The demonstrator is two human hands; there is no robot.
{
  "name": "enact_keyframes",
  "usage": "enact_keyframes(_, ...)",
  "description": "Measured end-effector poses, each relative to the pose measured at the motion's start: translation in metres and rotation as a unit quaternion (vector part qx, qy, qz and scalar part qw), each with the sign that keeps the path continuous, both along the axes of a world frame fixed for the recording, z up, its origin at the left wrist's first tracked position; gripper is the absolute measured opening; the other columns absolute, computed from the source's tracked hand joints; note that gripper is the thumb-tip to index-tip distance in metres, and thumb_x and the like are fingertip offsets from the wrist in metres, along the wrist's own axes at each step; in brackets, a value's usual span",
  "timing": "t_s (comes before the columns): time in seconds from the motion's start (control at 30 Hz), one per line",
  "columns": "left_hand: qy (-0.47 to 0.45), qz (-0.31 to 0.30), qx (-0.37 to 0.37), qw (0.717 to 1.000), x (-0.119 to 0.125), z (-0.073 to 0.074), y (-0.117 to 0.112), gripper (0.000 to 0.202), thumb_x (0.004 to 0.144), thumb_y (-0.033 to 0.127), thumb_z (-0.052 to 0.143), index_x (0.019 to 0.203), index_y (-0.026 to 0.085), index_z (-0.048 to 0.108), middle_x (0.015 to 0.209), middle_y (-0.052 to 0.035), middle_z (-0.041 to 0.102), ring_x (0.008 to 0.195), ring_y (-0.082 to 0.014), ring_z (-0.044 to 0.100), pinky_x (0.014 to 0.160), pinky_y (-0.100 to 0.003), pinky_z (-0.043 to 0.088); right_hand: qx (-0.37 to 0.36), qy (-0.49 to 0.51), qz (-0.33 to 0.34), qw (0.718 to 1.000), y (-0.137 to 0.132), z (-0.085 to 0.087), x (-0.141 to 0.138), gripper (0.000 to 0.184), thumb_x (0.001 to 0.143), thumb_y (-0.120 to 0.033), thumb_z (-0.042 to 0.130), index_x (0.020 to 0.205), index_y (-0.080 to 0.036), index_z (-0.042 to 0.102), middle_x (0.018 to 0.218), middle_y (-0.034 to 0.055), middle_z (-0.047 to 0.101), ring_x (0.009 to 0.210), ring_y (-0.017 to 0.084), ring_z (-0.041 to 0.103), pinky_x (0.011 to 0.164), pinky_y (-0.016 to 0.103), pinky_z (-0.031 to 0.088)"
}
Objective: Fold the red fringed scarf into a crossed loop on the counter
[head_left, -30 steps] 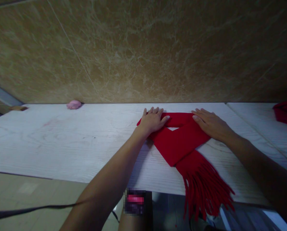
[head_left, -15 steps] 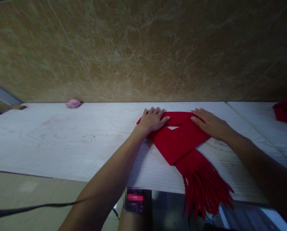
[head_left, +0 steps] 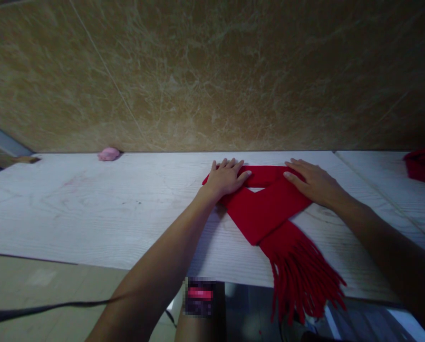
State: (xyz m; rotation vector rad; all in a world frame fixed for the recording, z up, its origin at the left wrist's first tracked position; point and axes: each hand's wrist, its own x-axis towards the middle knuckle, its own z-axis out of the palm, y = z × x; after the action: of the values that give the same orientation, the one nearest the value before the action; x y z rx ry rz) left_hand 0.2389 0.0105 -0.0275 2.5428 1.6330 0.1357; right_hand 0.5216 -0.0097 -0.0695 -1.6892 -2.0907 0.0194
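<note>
A red scarf lies folded on the white wood-grain table, its bands crossing around a small triangular gap. Its fringe hangs over the front edge of the table. My left hand rests flat on the scarf's upper left corner, fingers spread and pointing toward the wall. On the upper right corner lies my right hand, palm down with fingers stretched out and the thumb apart. Both palms cover the folds beneath them.
Behind the table rises a brown marbled wall. A small pink object sits against it on the left. Another piece of red cloth lies at the far right. A dark strap crosses the lower left.
My right hand has shifted very slightly to the right on the scarf. My left hand and the scarf stay where they were.
</note>
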Motion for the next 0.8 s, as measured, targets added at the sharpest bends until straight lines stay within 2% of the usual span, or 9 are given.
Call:
enact_keyframes(0.17, -0.023, 0.022, 0.010, 0.999, -0.003, 0.005, 0.000, 0.065, 0.105, 0.059, 0.022, 0.160, 0.026, 0.035, 0.167, -0.0083, 0.035, 0.156, -0.0322, 0.028, 0.126, -0.061, 0.017, 0.033, 0.121, -0.061, 0.990, -0.007, 0.017, 0.000, 0.055, 0.095, -0.049, 0.042, 0.129, -0.015, 0.068, 0.137, 0.0166, 0.065, 0.131, 0.031, 0.058, 0.117, 0.045, 0.040)
enact_keyframes(0.33, -0.040, 0.041, 0.019, 0.998, -0.007, 0.006, 0.001, 0.065, 0.106, 0.059, 0.023, 0.159, 0.024, 0.038, 0.165, -0.0115, 0.039, 0.152, -0.0308, 0.036, 0.124, -0.056, 0.025, 0.044, 0.170, -0.133, 0.975, -0.009, 0.023, 0.011, 0.048, 0.093, -0.046, 0.042, 0.114, -0.015, 0.071, 0.124, 0.0187, 0.071, 0.116, 0.030, 0.065, 0.106, 0.045, 0.048)
enact_keyframes(0.47, -0.056, 0.042, 0.017, 0.997, -0.010, 0.007, 0.002, 0.062, 0.106, 0.057, 0.027, 0.156, 0.023, 0.042, 0.162, -0.0112, 0.044, 0.148, -0.0277, 0.043, 0.120, -0.046, 0.035, 0.064, 0.194, -0.169, 0.964, -0.005, 0.021, 0.017, 0.033, 0.089, -0.041, 0.047, 0.097, -0.019, 0.070, 0.109, 0.0160, 0.074, 0.099, 0.027, 0.067, 0.095, 0.042, 0.051)
enact_keyframes(0.57, -0.106, 0.055, 0.045, 0.992, -0.016, 0.007, 0.008, 0.055, 0.105, 0.052, 0.035, 0.149, 0.022, 0.050, 0.156, -0.0109, 0.052, 0.139, -0.0271, 0.052, 0.113, -0.041, 0.041, 0.086, 0.263, -0.188, 0.943, -0.004, 0.020, 0.020, 0.023, 0.085, -0.040, 0.052, 0.079, -0.023, 0.066, 0.082, 0.0083, 0.071, 0.081, 0.024, 0.063, 0.080, 0.037, 0.051)
enact_keyframes(0.63, -0.167, 0.091, 0.088, 0.978, -0.025, 0.006, 0.016, 0.046, 0.103, 0.047, 0.041, 0.132, 0.020, 0.063, 0.140, -0.0115, 0.064, 0.125, -0.0263, 0.060, 0.104, -0.038, 0.045, 0.099, 0.301, -0.193, 0.929, -0.004, 0.021, 0.023, 0.026, 0.083, -0.043, 0.054, 0.064, -0.025, 0.056, 0.062, 0.0022, 0.057, 0.067, 0.021, 0.054, 0.068, 0.034, 0.047)
enact_keyframes(0.7, -0.251, 0.152, 0.129, 0.947, -0.035, 0.003, 0.026, 0.035, 0.100, 0.044, 0.046, 0.100, 0.018, 0.070, 0.106, -0.0089, 0.074, 0.099, -0.0228, 0.065, 0.087, -0.032, 0.048, 0.110, 0.315, -0.193, 0.923, -0.006, 0.022, 0.025, 0.037, 0.083, -0.047, 0.055, 0.054, -0.027, 0.042, 0.052, -0.0015, 0.041, 0.058, 0.018, 0.042, 0.058, 0.032, 0.040)
enact_keyframes(0.73, -0.298, 0.183, 0.141, 0.926, -0.041, 0.001, 0.031, 0.031, 0.097, 0.042, 0.049, 0.084, 0.019, 0.066, 0.086, -0.0053, 0.070, 0.084, -0.0200, 0.062, 0.076, -0.029, 0.045, 0.113, 0.327, -0.192, 0.919, -0.007, 0.022, 0.026, 0.042, 0.082, -0.048, 0.055, 0.051, -0.027, 0.036, 0.051, -0.0025, 0.034, 0.055, 0.017, 0.036, 0.055, 0.031, 0.037)
enact_keyframes(0.8, -0.389, 0.233, 0.144, 0.880, -0.051, -0.005, 0.040, 0.032, 0.090, 0.034, 0.054, 0.062, 0.021, 0.049, 0.059, 0.0023, 0.050, 0.062, -0.0142, 0.048, 0.060, -0.026, 0.035, 0.111, 0.363, -0.185, 0.907, -0.010, 0.023, 0.027, 0.047, 0.080, -0.048, 0.058, 0.049, -0.027, 0.029, 0.050, -0.0036, 0.027, 0.051, 0.015, 0.028, 0.050, 0.031, 0.030)
